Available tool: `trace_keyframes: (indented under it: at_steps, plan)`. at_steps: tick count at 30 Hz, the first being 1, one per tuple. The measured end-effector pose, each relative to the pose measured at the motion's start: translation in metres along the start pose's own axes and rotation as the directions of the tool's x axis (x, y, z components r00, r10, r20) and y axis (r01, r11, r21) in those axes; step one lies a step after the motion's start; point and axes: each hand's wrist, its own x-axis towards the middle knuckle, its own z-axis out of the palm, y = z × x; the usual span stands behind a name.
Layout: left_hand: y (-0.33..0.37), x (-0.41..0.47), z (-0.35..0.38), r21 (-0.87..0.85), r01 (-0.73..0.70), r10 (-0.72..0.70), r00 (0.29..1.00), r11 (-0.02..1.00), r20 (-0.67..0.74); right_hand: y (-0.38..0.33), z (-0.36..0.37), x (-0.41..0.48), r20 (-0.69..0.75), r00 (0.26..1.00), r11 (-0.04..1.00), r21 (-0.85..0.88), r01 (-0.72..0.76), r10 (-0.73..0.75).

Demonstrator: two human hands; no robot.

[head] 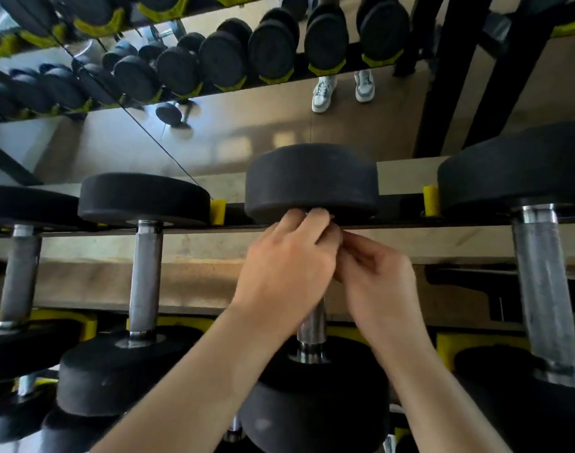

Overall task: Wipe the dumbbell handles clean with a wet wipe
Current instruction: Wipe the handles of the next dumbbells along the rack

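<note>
Left hand point(289, 266) clenches the top of the racked dumbbell handle point(312, 325), just under its far head point(312, 181); right hand point(377, 282) touches it alongside, fingers curled, grasp impossible to tell.

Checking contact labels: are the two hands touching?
Touching. Head view: fingertips of the right hand meet curled fingers of the left hand at the handle, no gap.
</note>
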Motion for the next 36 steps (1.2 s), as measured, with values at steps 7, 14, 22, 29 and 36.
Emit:
trace_keyframes:
  at_steps: [7, 14, 22, 29, 36]
  plan:
    - [-0.018, -0.011, -0.006, -0.516, 0.211, -0.268, 0.963, 0.830, -0.037, 0.003, 0.003, 0.010, -0.049, 0.983, 0.956, -0.246, 0.161, -0.179]
    - [-0.010, -0.035, -0.009, -0.462, 0.200, -0.216, 0.976, 0.864, 0.018, 0.014, -0.012, -0.007, 0.135, 0.973, 0.869, -0.439, 0.230, -0.189]
    - [-0.012, -0.017, -0.009, -0.494, 0.235, -0.267, 0.964, 0.837, 0.005, 0.016, -0.002, 0.003, 0.021, 0.982, 0.922, -0.342, 0.181, -0.185]
    - [-0.005, -0.038, -0.018, -0.585, 0.376, -0.313, 0.926, 0.719, 0.211, 0.021, -0.012, -0.017, 0.131, 0.978, 0.907, -0.371, 0.202, -0.164]
    - [-0.005, -0.013, -0.008, -0.540, 0.436, -0.479, 0.875, 0.720, 0.067, 0.008, -0.001, -0.001, 0.035, 0.928, 0.850, -0.390, 0.354, -0.371]
